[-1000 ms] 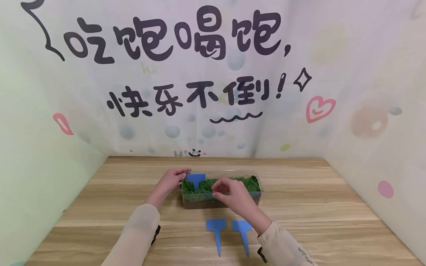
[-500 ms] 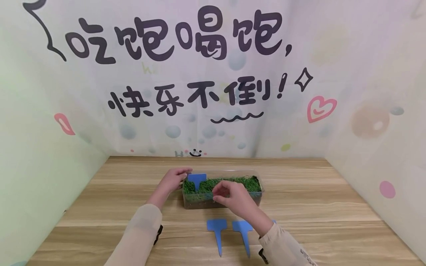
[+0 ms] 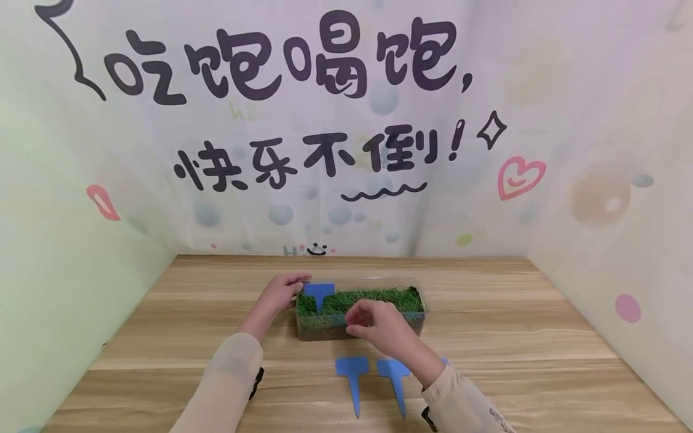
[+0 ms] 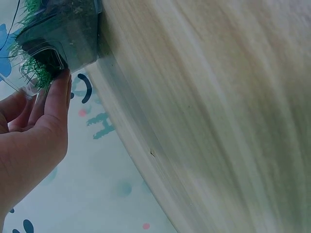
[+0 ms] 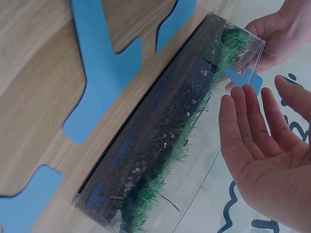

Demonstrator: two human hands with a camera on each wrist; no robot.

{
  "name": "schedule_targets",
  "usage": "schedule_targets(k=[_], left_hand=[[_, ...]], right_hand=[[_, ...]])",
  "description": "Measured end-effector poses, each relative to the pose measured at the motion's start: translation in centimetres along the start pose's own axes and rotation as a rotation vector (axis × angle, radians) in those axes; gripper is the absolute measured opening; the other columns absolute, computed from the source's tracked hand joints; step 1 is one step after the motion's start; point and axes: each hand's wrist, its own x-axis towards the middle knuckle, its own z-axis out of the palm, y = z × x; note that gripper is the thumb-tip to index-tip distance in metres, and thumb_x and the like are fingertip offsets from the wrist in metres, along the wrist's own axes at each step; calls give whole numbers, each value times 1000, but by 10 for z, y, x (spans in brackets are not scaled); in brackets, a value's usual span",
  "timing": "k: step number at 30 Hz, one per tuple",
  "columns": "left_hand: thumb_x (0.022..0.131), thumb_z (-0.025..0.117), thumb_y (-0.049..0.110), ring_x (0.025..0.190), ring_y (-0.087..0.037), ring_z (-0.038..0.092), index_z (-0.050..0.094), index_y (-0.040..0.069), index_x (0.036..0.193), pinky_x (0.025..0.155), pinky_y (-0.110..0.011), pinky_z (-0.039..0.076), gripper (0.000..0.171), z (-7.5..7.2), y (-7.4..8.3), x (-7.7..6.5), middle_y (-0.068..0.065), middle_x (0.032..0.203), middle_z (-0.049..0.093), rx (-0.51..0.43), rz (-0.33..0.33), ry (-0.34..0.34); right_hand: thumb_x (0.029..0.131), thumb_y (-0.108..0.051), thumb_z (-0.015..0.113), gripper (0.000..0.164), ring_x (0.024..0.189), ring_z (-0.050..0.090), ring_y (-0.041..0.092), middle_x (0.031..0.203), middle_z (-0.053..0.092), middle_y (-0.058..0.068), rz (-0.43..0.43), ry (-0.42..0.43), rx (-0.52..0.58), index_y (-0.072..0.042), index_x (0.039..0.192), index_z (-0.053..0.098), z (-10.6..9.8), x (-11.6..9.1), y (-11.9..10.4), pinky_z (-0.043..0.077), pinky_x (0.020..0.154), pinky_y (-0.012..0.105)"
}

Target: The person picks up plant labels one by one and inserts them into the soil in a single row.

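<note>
A clear rectangular plastic box (image 3: pixel 325 331) holds dark soil topped with green grass (image 5: pixel 182 145). In the head view, a blue T-shaped plant label (image 3: pixel 320 291) stands upright in the grass near the left end. My left hand (image 3: pixel 280 293) holds that end; in the left wrist view, its thumb and fingers (image 4: pixel 59 94) are at the corner of the box. My right hand (image 3: pixel 381 325) hovers over the front side, fingers loosely bent. The right wrist view shows its palm (image 5: pixel 272 160) bare, the thumb apart from the fingers.
Two more blue plant labels, a left one (image 3: pixel 353 379) and a right one (image 3: pixel 397 379), lie on the wooden table (image 3: pixel 514 355) in front of the box. Part of another blue piece (image 3: pixel 445 361) shows beside the right wrist. A printed cloth (image 3: pixel 325 210) hangs behind.
My right hand has sunk slightly toward the front of the box. The left hand, the box and the standing plant label stay in place.
</note>
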Motion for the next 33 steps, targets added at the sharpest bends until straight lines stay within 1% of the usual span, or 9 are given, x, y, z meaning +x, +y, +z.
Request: schedule_targets(k=[6, 11, 20, 30, 33], left_hand=[[107, 39, 8, 138, -37, 47, 52, 7, 145, 105, -51, 48, 40, 2, 0, 1, -17, 149, 51, -8, 3, 11], [107, 39, 9, 139, -37, 47, 52, 8, 145, 106, -53, 47, 40, 3, 1, 0, -16, 149, 52, 2, 10, 14], [107, 40, 7, 136, -38, 49, 52, 6, 145, 100, -48, 51, 40, 3, 1, 1, -17, 147, 54, 32, 30, 21], [107, 40, 8, 135, -38, 50, 53, 6, 144, 87, -36, 51, 39, 3, 0, 2, -17, 145, 55, 69, 55, 32], [107, 40, 8, 136, -38, 50, 53, 6, 144, 88, -36, 51, 39, 3, 0, 1, -17, 145, 55, 62, 47, 31]], right_hand=[[92, -12, 71, 13, 87, 68, 13, 96, 72, -1, 10, -26, 7, -8, 104, 71, 0, -2, 1, 55, 74, 31], [92, -11, 71, 13, 85, 67, 12, 95, 72, -1, 5, -45, 3, -6, 104, 71, 1, -3, 2, 54, 74, 28], [90, -11, 73, 12, 83, 65, 10, 92, 71, -2, -7, -62, -17, -6, 102, 71, 3, -5, 2, 52, 71, 24], [90, -9, 73, 11, 82, 65, 12, 90, 71, 1, -17, -82, 2, -4, 99, 71, 5, -8, 0, 52, 70, 23], [90, -9, 73, 11, 82, 65, 13, 90, 72, 1, -27, -88, -2, -4, 99, 71, 6, -9, 0, 51, 69, 23]])
